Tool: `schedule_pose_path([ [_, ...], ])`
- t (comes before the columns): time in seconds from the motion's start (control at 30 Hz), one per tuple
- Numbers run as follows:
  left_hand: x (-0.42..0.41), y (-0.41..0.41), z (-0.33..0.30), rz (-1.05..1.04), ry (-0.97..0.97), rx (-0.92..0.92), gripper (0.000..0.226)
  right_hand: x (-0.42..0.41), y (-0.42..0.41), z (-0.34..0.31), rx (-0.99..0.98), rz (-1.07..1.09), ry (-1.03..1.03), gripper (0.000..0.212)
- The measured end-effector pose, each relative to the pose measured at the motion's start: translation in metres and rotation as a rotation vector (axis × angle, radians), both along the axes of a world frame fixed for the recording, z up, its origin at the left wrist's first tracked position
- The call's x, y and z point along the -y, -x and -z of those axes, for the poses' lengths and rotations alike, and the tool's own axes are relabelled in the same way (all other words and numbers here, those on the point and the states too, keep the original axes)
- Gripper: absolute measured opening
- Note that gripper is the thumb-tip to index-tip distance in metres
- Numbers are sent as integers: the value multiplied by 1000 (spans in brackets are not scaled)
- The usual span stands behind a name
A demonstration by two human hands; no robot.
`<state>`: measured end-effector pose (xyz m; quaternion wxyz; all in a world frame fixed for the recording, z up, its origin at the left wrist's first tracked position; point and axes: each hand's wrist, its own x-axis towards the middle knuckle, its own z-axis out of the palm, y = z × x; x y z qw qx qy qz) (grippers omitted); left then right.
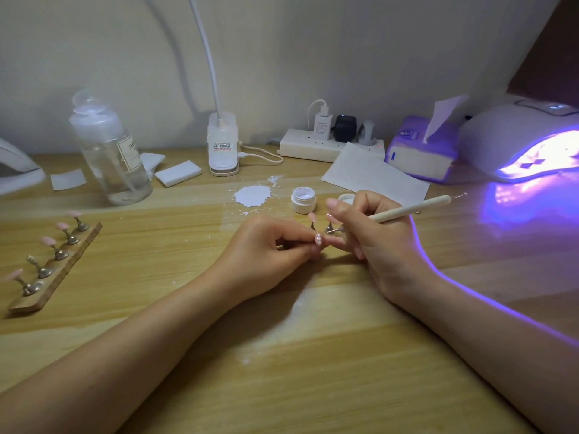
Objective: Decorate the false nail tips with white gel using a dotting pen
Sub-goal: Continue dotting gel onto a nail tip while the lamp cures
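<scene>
Wooden desk (pixel 188 308) against a pale wall. Just in front of the open gel jar (pixel 302 200), the left hand (pixel 266 249) pinches a pink nail tip (pixel 318 239) bearing white dots. The right hand (pixel 372 233) grips the pen (pixel 410 209), its working end hidden by fingers beside the tip. Far left of the jar, a rack (pixel 53 267) holds more tips; far right, a lamp (pixel 529 142) glows violet.

seven nail tips (pixel 318 239), two hands (pixel 266 245)
</scene>
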<state>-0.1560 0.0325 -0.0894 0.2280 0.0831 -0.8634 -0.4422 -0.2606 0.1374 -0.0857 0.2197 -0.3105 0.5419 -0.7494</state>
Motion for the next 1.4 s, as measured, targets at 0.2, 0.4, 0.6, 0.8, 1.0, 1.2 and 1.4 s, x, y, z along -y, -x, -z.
schedule_pose_path([
  [0.2,0,0,0,7,-79,-3,25,-1,5,4,-66,-52,-12,28],
  [0.4,-1,-1,-2,1,-39,-15,25,-3,0,2,-156,-72,-42,36],
  [0.6,-2,-2,-3,26,0,-16,23,-2,-1,2,-167,-15,-65,37],
  [0.8,-1,-2,-3,28,10,-14,31,-3,-2,1,-172,-13,-67,35],
  [1.0,-1,-1,-3,18,13,-12,28,-3,-3,1,-192,-22,-73,36],
  [1.2,-1,-1,-2,11,26,-5,24,-3,-3,0,-200,-23,-79,37],
  [1.4,0,-1,0,8,11,2,17,-2,-3,1,-192,0,-81,36],
])
